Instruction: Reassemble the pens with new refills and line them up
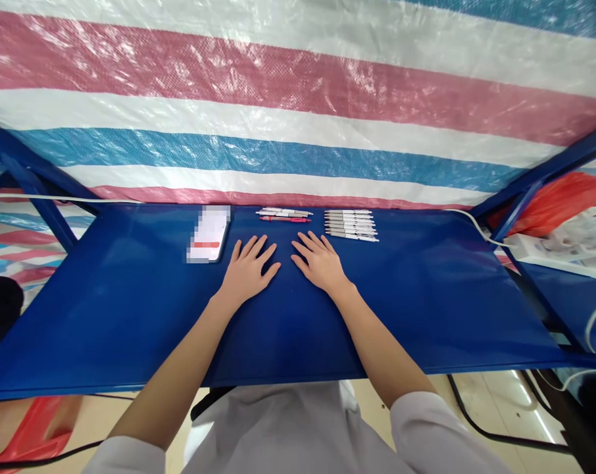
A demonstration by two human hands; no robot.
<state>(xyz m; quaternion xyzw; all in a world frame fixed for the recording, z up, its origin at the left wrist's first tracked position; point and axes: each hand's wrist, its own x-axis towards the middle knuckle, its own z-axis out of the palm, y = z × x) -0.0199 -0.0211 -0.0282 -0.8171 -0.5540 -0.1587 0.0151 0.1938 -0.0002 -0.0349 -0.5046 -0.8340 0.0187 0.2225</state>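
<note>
My left hand (248, 270) lies flat on the blue table with its fingers spread, holding nothing. Just left of it rests a phone (210, 236), its screen blurred out. Mirroring it, my right hand (320, 261) is also palm down with fingers apart and nothing in it. Beyond the gap between the hands is a small group of white pens (284, 212) with a red pen (285, 219) along its near side. Past my right fingertips, a neat row of several white and grey pens (350, 224) lies side by side; no pen is touched.
The blue table (145, 316) ends at a striped plastic sheet (298, 131) behind it. Blue metal struts (36, 191) rise at both sides. A white cable (475, 227) runs over the right back corner to a white power strip (559, 257), near a red plastic bag (554, 204).
</note>
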